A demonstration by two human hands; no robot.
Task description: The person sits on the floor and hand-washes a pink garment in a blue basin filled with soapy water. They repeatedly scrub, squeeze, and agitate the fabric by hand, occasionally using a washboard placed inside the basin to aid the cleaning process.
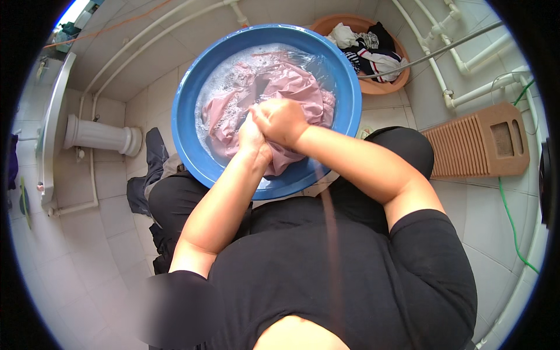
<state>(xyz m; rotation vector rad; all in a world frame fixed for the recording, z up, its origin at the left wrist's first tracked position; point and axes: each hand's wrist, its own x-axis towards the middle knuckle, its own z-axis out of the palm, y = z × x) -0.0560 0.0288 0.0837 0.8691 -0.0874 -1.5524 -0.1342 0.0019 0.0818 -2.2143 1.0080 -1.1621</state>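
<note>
Both my left hand [252, 135] and right hand [281, 119] close tight on the pink garment [280, 81], bunched in soapy water inside the blue basin [192, 76]. An orange tub [382, 87] of laundry sits behind.

A wet, crumpled pink cloth garment [274, 93] lies bunched in soapy, foamy water inside a round blue plastic basin [192, 87] at the upper centre of the frame. Part of its fabric is gathered at the basin's near side.
</note>
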